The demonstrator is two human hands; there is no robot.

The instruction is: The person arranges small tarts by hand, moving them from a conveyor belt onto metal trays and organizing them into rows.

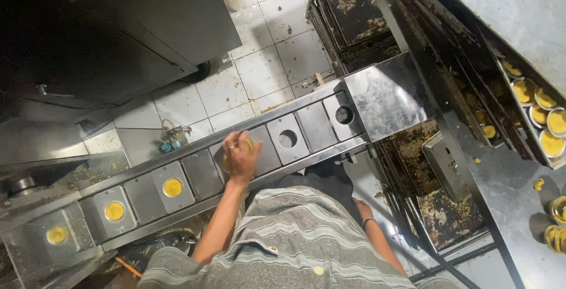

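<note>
- Head view, looking down on a steel conveyor (318,125): three pockets filled with yellow cups (173,187), two round holes showing bare.
- Left hand (240,156) curled narrow around a yellow cup (249,144) over a pocket.
- Right hand (361,209) low beside the hip; grip hidden, cannot tell.
- Tray of filled cups (545,121) far right.

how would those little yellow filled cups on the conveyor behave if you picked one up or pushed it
The cup looks small and thin-walled, so probably light and easy to dent. Its yellow filling sits near the rim, so tilting may spill or smear it. Seated in a conveyor hole, it likely resists a sideways push; the left hand grips one from above.
</note>
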